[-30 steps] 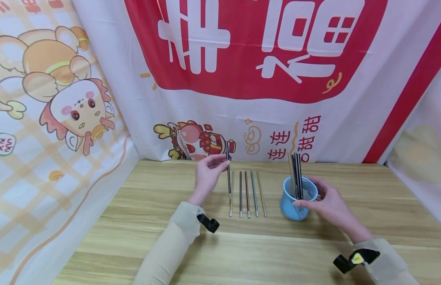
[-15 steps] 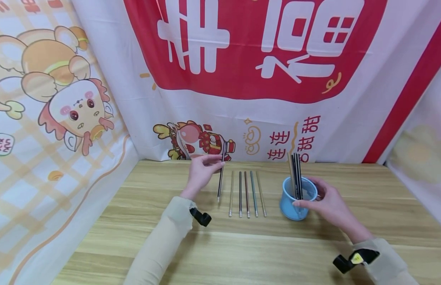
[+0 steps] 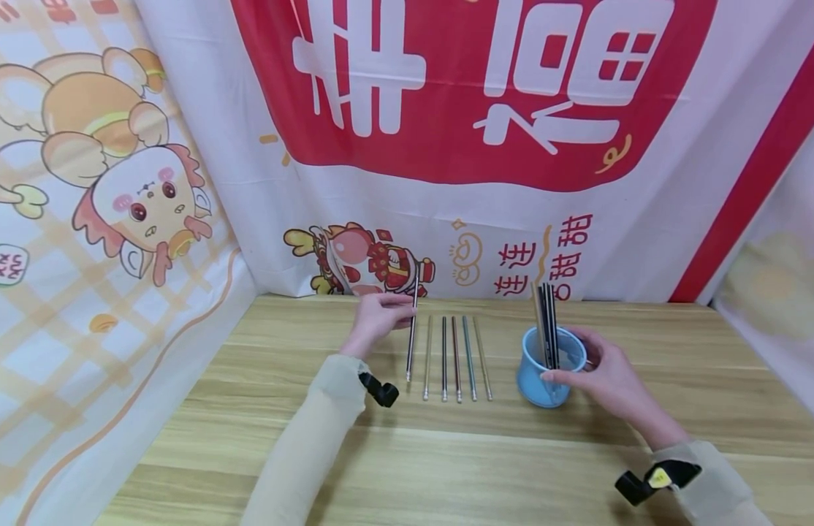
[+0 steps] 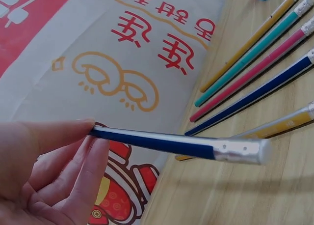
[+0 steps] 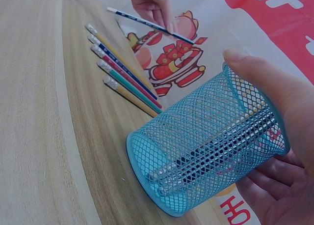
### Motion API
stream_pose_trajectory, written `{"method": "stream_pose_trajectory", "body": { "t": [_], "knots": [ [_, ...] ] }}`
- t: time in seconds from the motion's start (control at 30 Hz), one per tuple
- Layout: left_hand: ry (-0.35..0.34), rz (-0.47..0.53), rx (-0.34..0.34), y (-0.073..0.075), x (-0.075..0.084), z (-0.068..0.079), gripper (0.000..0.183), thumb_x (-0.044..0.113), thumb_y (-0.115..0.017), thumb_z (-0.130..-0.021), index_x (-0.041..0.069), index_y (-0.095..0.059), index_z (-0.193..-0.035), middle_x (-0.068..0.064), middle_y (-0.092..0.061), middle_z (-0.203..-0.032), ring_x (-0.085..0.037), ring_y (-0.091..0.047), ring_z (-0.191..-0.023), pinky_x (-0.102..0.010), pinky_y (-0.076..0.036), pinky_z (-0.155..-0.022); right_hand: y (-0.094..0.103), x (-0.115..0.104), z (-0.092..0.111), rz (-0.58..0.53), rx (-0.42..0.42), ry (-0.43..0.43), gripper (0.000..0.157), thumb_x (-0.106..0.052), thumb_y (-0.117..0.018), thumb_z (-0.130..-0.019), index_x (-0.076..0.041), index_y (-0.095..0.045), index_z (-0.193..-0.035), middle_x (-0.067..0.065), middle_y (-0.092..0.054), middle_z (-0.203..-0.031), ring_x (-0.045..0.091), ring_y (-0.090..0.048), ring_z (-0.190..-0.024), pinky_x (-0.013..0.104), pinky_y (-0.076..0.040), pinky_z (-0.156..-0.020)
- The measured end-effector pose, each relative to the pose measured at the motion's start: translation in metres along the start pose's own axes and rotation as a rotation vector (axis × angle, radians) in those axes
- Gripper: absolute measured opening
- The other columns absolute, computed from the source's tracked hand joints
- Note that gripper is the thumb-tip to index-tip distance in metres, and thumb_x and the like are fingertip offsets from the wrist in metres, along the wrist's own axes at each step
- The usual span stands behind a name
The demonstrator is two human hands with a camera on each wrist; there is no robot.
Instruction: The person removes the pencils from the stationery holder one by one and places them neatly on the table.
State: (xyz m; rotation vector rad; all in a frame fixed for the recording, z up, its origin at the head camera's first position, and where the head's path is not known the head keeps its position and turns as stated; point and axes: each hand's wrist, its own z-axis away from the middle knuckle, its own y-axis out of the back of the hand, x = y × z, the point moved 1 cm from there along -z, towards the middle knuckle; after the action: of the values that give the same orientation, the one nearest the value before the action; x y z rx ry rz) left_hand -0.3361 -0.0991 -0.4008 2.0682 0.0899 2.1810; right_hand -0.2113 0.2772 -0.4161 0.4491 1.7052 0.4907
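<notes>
Between thumb and fingers, my left hand (image 3: 381,318) pinches a dark blue pencil (image 4: 157,141) near its far end. Its white eraser end points toward me, just left of a row of pencils. That row on the table holds a yellow pencil (image 3: 427,358), a blue pencil (image 3: 443,358), a red pencil (image 3: 456,358), a green pencil (image 3: 469,358) and another yellow pencil (image 3: 482,358), erasers all toward me. My right hand (image 3: 607,372) grips a light blue mesh pencil cup (image 5: 201,136) around its side. Several pencils (image 3: 549,321) lean inside it, mostly dark, one tan.
The wooden table (image 3: 446,467) ends at the back against a hanging white and red cloth (image 3: 473,161). A patterned cloth (image 3: 118,292) closes off the left side, and a pale cloth (image 3: 782,292) borders the right.
My left hand has shifted left with the dark blue pencil, away from the row, then slightly back right, the eraser end coming nearer to me. The right hand and cup stay put.
</notes>
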Motion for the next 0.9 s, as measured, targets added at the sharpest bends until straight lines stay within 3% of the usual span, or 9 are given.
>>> {"method": "stream_pose_trajectory", "body": {
  "t": [0.27, 0.63, 0.9],
  "knots": [
    [0.062, -0.045, 0.021, -0.002, -0.014, -0.010, 0.029, 0.002, -0.082, -0.086, 0.006, -0.077, -0.114, -0.011, -0.075, -0.104, -0.022, -0.075, -0.082, -0.030, -0.062, -0.073, 0.000, -0.001, 0.000, 0.006, 0.000, 0.003, 0.086, -0.040, -0.088, -0.081, -0.004, -0.046, -0.148, 0.018, -0.059, -0.136, 0.036, -0.058, -0.118, 0.011, -0.046, -0.086],
    [0.082, -0.113, 0.034, 0.000, -0.034, -0.008, 0.026, -0.001, -0.084, -0.081, 0.001, -0.078, -0.107, -0.015, -0.075, -0.097, -0.022, -0.074, -0.074, -0.032, -0.062, -0.070, 0.000, -0.001, 0.001, 0.008, -0.007, -0.008, 0.086, -0.042, -0.087, -0.082, -0.006, -0.046, -0.149, 0.018, -0.057, -0.138, 0.035, -0.058, -0.119, 0.011, -0.045, -0.087],
    [0.091, -0.138, 0.025, -0.008, -0.039, -0.006, 0.029, -0.004, -0.082, -0.083, -0.003, -0.075, -0.112, -0.017, -0.074, -0.100, -0.022, -0.074, -0.074, -0.030, -0.062, -0.068, 0.000, -0.001, 0.001, -0.003, -0.007, -0.008, 0.085, -0.041, -0.086, -0.083, -0.006, -0.046, -0.148, 0.018, -0.057, -0.138, 0.036, -0.057, -0.119, 0.010, -0.045, -0.087]
  ]
}}
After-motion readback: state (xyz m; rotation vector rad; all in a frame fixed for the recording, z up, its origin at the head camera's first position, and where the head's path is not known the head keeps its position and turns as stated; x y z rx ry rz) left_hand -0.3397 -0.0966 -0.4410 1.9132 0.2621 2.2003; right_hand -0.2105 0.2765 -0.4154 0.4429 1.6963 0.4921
